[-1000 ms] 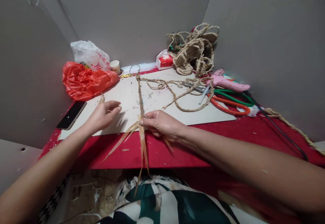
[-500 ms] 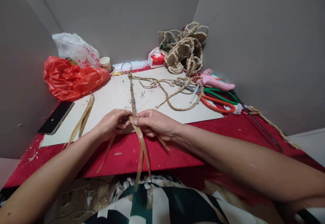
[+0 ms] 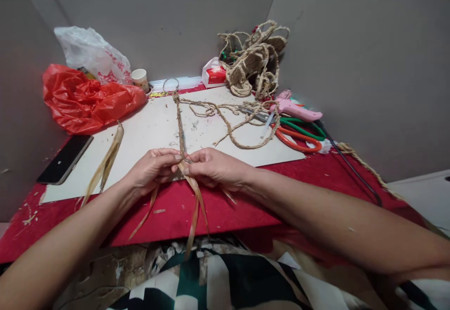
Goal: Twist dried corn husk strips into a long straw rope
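The crumpled bag [image 3: 93, 101] was orange-red, the tablecloth [image 3: 246, 211] deep red, the glue gun [image 3: 297, 108] pink, and the clothing [image 3: 211, 277] patterned green, black and white.

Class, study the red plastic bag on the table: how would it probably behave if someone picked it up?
The red plastic bag would probably flop and change shape, since its film is thin and wrinkled. Its shiny surface suggests it might feel slippery. It could be light for its bulk, though its contents are hidden.

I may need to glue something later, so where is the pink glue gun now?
The pink glue gun lies at the right, beside the green scissor handle.
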The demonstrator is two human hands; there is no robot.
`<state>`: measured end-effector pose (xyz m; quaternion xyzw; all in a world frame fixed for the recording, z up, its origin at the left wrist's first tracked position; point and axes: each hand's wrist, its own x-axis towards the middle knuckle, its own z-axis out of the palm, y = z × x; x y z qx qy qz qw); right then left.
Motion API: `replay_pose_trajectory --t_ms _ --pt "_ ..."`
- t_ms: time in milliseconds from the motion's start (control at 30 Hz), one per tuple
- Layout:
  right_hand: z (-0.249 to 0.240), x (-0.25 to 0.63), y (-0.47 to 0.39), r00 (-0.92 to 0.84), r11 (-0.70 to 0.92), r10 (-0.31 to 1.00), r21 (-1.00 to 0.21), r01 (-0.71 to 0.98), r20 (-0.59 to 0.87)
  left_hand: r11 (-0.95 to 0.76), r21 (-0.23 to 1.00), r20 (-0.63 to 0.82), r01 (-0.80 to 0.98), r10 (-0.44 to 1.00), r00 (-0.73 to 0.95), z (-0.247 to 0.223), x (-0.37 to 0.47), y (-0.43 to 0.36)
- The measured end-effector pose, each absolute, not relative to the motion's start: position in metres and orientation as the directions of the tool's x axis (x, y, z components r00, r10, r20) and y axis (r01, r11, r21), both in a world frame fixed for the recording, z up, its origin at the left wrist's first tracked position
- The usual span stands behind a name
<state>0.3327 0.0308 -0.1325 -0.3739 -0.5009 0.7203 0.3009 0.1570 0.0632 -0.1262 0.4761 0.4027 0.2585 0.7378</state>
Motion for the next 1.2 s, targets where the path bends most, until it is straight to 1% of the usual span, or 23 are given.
replay_pose_trajectory --t_ms 200,367,467,600,733,933,1200 --pt "-0.1346 0.333 0.0314 -0.528 -0.333 0.812 -0.94 -0.071 -0.248 0.431 0.902 -0.366 -0.008 0.775 0.516 -0.1252 0.1587 0.0625" --pt "-0.1307 0.3348 0.0314 -0.576 -0.463 0.755 -0.877 -0.127 -0.315 0.398 0.917 -0.33 -0.027 0.796 0.506 -0.1256 0.1614 0.0602" --pt "-0.1275 0.3348 0.0304 -0.552 -0.478 0.761 -0.87 -0.124 -0.34 0.41 0.911 -0.331 -0.044 0.792 0.514 -0.1252 0.1613 0.0604" --pt "-0.1267 0.3336 0.0292 -0.512 -0.462 0.795 -0.872 -0.163 -0.326 0.437 0.895 -0.319 -0.091 0.769 0.554 -0.1237 0.1571 0.0632" --pt "-0.1299 0.3319 0.0288 -0.532 -0.441 0.798 -0.876 -0.195 -0.283 0.441 0.894 -0.333 -0.085 0.777 0.534 -0.1214 0.1543 0.0631" --pt "-0.1352 0.3294 0.0265 -0.455 -0.327 0.861 -0.933 -0.152 -0.228 0.432 0.9 -0.344 -0.052 0.781 0.521 -0.1211 0.1568 0.0603" --pt "-0.1314 0.3299 0.0222 -0.43 -0.312 0.875 -0.939 -0.145 -0.224 0.4 0.913 -0.31 -0.083 0.809 0.499 -0.1256 0.1553 0.0628"
